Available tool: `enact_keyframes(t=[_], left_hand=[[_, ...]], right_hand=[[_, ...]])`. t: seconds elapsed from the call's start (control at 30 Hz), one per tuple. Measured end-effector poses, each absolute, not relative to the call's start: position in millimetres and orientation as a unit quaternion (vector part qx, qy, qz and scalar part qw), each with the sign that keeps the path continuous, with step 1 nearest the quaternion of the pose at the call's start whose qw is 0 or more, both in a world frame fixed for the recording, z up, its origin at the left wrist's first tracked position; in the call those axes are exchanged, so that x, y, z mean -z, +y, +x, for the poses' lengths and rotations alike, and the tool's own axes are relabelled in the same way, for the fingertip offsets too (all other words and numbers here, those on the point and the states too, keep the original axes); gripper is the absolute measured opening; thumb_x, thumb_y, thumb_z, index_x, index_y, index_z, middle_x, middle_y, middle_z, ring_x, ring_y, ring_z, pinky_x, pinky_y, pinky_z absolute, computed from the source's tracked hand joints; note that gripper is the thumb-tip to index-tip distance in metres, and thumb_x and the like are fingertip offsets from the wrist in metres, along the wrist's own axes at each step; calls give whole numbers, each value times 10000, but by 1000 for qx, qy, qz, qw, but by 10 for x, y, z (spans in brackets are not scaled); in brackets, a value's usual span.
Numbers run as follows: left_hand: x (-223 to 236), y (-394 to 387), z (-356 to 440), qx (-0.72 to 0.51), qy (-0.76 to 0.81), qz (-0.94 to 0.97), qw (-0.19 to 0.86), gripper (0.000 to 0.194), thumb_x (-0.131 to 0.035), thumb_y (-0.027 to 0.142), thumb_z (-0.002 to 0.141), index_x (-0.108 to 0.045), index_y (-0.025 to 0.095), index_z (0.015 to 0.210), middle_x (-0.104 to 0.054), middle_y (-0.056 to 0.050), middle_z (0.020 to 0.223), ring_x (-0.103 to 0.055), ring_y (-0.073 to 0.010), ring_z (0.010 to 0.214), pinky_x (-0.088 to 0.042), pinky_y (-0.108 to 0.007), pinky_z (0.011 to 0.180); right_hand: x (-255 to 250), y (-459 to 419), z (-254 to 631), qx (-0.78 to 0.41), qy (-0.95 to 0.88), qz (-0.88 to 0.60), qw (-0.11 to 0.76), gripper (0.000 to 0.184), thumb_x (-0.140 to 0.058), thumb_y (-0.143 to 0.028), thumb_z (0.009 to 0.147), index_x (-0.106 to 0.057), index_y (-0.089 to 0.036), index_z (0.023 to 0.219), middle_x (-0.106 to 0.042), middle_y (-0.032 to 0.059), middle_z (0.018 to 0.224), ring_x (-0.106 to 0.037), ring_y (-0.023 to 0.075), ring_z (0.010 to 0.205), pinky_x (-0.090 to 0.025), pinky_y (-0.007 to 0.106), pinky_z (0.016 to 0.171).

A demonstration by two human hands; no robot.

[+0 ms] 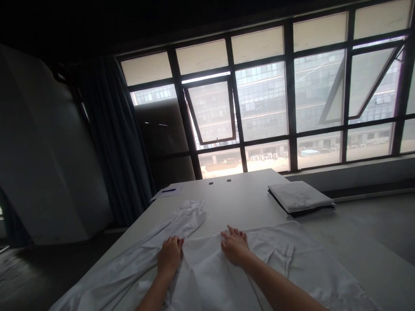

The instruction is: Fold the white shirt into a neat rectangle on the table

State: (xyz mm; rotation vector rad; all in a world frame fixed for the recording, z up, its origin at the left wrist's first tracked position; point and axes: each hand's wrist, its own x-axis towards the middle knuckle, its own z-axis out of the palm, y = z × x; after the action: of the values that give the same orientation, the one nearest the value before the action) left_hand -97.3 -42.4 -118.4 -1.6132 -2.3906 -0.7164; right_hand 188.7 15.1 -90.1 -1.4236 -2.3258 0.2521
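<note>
Left hand [170, 256] and right hand [234, 246] are both lying open on a white coat [216, 283], not clenched or really gripping, just resting on the cloth near the middle. The coat's spread out on a white table [247, 197], one sleeve [188, 218] running up left, a pocket [285, 253] off right. Further up sit a folded white cloth [299, 197], a paper sheet [174, 193] with a blue pen [168, 190], and big windows [264, 98] behind
</note>
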Motion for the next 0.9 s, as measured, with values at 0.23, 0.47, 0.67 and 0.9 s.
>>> enact_keyframes(t=[0.23,0.47,0.67,0.9], left_hand=[[1220,-336,-1087,262,-807,-529,-7,593,-162,500,1053,-645,180,924,-724,-136,942,-679,-293,926,-423,-343,755],[1163,-374,-1200,308,-768,-560,-48,456,-350,524,1012,-570,202,778,-692,-49,793,-652,-210,783,-385,-270,676],[1046,-423,-1270,344,-756,-557,-27,456,-366,566,1003,-597,209,837,-695,-38,820,-659,-214,802,-377,-262,671],[783,-330,-1381,334,-799,-498,45,428,-333,542,1004,-604,223,910,-689,-70,856,-654,-261,818,-406,-302,687]], right_hand=[[1059,-312,2297,-55,-833,-516,194,572,-424,-439,939,-507,-237,1468,-264,91,1619,-193,303,1513,-48,531,1226],[1214,-417,3680,18,-787,-605,120,621,-404,-558,935,-465,-334,1511,-168,11,1642,-105,365,1528,17,706,1159],[1272,-213,4214,6,-770,-629,106,748,-333,-736,924,-337,-363,1572,-171,5,1640,-82,387,1527,45,746,1135],[1090,82,3763,15,-792,-598,122,734,-326,-691,956,-349,-299,1575,-192,56,1635,-128,382,1521,49,739,1128]])
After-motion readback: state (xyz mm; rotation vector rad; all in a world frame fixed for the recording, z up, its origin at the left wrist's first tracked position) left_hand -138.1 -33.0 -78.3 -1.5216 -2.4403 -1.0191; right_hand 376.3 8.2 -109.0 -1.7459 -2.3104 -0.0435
